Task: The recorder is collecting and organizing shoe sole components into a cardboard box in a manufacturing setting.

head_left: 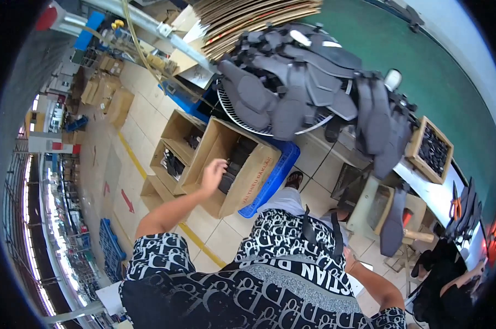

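Observation:
My left hand (pixel 213 176) is raised over the near side of a tall cardboard box (pixel 253 178), its fingers loosely bent and apart with nothing in them. Dark shoe soles (pixel 240 156) lie inside that box. My right hand (pixel 349 260) is low beside my hip, its fingers mostly hidden, so I cannot tell whether it holds anything. Black straps (pixel 337 233) hang close to it. Ahead, a heap of dark grey soles (pixel 294 98) covers a round white wire rack (pixel 237 118), and more soles (pixel 382 118) stand stacked to its right.
A blue plastic crate (pixel 270 186) sits under the box. Smaller cartons (pixel 174 159) stand to its left. On the right bench is a wooden tray (pixel 430 149) of small black pieces, near a machine with one sole (pixel 393 227). A co-worker's arm (pixel 467 277) shows at lower right.

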Action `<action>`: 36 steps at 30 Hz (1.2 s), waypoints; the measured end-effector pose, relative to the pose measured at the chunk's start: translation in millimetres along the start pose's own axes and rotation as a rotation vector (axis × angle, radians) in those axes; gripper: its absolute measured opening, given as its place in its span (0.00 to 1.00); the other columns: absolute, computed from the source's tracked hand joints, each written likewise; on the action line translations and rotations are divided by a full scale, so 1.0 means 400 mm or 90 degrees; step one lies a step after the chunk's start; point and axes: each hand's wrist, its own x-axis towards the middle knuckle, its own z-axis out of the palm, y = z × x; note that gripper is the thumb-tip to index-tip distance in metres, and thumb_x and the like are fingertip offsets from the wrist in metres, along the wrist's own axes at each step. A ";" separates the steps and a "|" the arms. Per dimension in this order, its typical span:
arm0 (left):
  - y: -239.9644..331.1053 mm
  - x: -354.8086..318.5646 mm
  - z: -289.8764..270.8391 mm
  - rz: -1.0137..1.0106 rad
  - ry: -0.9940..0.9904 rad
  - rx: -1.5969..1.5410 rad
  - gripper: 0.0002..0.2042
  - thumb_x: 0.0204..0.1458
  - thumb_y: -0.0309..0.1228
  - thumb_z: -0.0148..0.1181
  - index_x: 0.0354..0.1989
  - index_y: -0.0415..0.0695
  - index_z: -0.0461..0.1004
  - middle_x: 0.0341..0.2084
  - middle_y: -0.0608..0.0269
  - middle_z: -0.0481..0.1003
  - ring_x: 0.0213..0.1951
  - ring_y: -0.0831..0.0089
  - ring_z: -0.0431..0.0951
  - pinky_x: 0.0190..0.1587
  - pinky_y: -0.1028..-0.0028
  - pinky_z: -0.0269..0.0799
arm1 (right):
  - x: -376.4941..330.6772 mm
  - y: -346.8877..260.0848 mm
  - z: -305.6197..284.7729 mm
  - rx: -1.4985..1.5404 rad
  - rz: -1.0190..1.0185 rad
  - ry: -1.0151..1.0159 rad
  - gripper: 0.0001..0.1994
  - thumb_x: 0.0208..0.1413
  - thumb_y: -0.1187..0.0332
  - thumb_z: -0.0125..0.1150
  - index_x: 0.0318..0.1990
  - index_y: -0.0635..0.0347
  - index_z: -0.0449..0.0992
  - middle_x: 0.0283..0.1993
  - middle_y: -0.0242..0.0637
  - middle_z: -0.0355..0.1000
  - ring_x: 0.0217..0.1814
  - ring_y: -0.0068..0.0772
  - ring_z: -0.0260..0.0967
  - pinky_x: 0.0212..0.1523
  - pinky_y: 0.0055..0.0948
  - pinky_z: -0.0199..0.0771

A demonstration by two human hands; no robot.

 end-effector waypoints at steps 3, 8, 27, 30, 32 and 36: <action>-0.311 0.153 -0.173 -0.126 0.084 0.016 0.10 0.60 0.24 0.47 0.47 0.37 0.72 0.34 0.54 0.78 0.35 0.70 0.78 0.39 0.70 0.75 | 0.169 -0.072 -0.016 -0.044 -0.003 -0.082 0.59 0.32 0.21 0.47 0.69 0.52 0.48 0.68 0.41 0.56 0.71 0.50 0.44 0.66 0.56 0.44; -0.639 0.265 -0.193 -0.177 -0.156 0.325 0.17 0.52 0.37 0.52 0.39 0.33 0.75 0.40 0.36 0.75 0.46 0.42 0.75 0.50 0.54 0.70 | 0.349 -0.110 -0.163 -0.139 -0.024 -0.309 0.54 0.34 0.26 0.48 0.67 0.50 0.50 0.66 0.39 0.58 0.69 0.46 0.47 0.63 0.53 0.47; -0.875 0.347 -0.028 -0.354 0.177 0.254 0.24 0.59 0.48 0.49 0.58 0.45 0.69 0.59 0.46 0.67 0.60 0.46 0.66 0.64 0.57 0.58 | 0.747 -0.176 -0.332 -0.339 -0.095 -0.890 0.35 0.41 0.42 0.50 0.59 0.43 0.60 0.58 0.31 0.64 0.59 0.33 0.56 0.52 0.41 0.58; -0.890 0.314 -0.024 -0.375 0.188 0.246 0.24 0.59 0.48 0.49 0.58 0.45 0.69 0.58 0.46 0.68 0.60 0.47 0.66 0.64 0.57 0.58 | 0.789 -0.169 -0.360 -0.365 -0.128 -0.959 0.32 0.43 0.45 0.50 0.58 0.42 0.61 0.57 0.29 0.65 0.57 0.31 0.58 0.50 0.39 0.60; -0.890 0.336 -0.017 -0.383 0.185 0.235 0.24 0.59 0.48 0.49 0.58 0.45 0.69 0.58 0.46 0.68 0.60 0.47 0.66 0.64 0.58 0.58 | 0.789 -0.177 -0.363 -0.376 -0.140 -1.002 0.30 0.43 0.47 0.50 0.57 0.41 0.62 0.57 0.28 0.65 0.56 0.30 0.59 0.49 0.38 0.61; -0.898 0.330 -0.011 -0.392 0.180 0.213 0.24 0.59 0.48 0.49 0.57 0.45 0.69 0.58 0.46 0.68 0.60 0.47 0.66 0.64 0.58 0.58 | 0.774 -0.181 -0.370 -0.400 -0.162 -1.080 0.27 0.45 0.50 0.51 0.55 0.40 0.64 0.55 0.27 0.66 0.54 0.27 0.61 0.47 0.35 0.63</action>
